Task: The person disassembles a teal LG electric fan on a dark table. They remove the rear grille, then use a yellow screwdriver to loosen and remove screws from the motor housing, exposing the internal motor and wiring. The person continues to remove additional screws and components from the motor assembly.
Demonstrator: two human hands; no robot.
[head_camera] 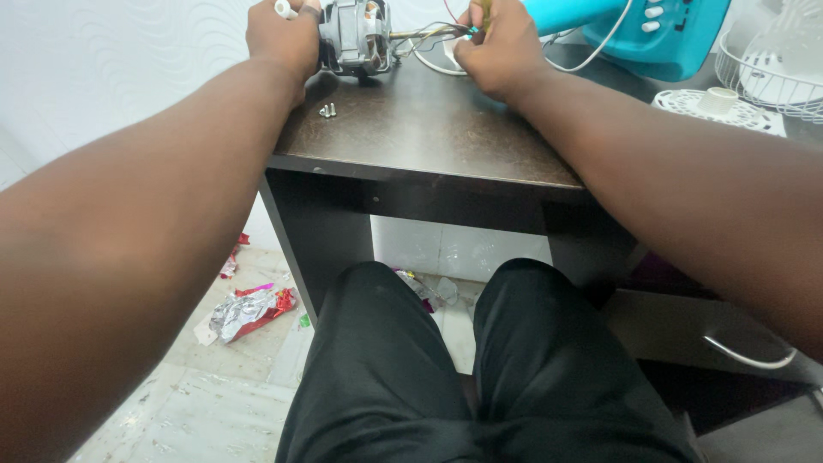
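Observation:
A small grey electric motor (354,36) with copper windings sits at the far edge of a dark wooden table (429,137). My left hand (281,39) grips the motor's left side, next to its white shaft end. Coloured wires (426,34) run from the motor to the right. My right hand (501,47) pinches those wires, fingers closed around their ends. Two small screws (327,110) lie on the tabletop just in front of the motor, below my left hand.
A turquoise fan body (639,30) with white buttons stands at the back right, with a white wire fan guard (767,73) and a white round plastic part (716,105) beside it. Crumpled foil wrappers (249,310) lie on the tiled floor. My legs are under the table.

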